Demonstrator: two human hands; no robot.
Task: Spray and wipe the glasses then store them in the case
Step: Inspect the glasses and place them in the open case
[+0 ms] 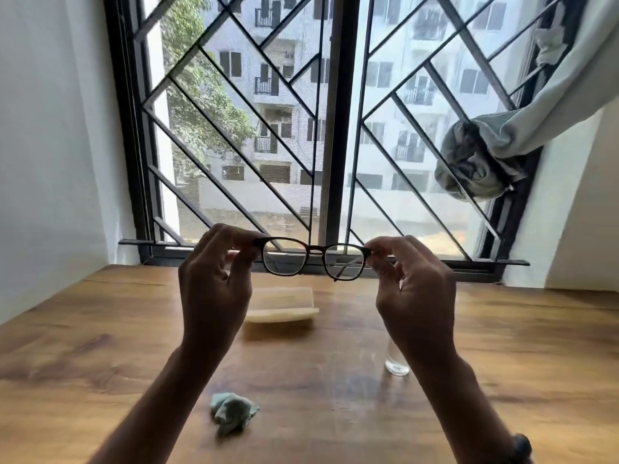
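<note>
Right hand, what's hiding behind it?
Behind the right hand, only the bottom of a clear bottle shows, standing on the wooden table. The wrist covers its top, so any spray head is hidden.

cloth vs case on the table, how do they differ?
The cloth is pale green and crumpled into a soft wad; the case is cream, rigid and boxy. The cloth lies near the person; the case sits farther back. Both rest on the table, unheld.
</note>
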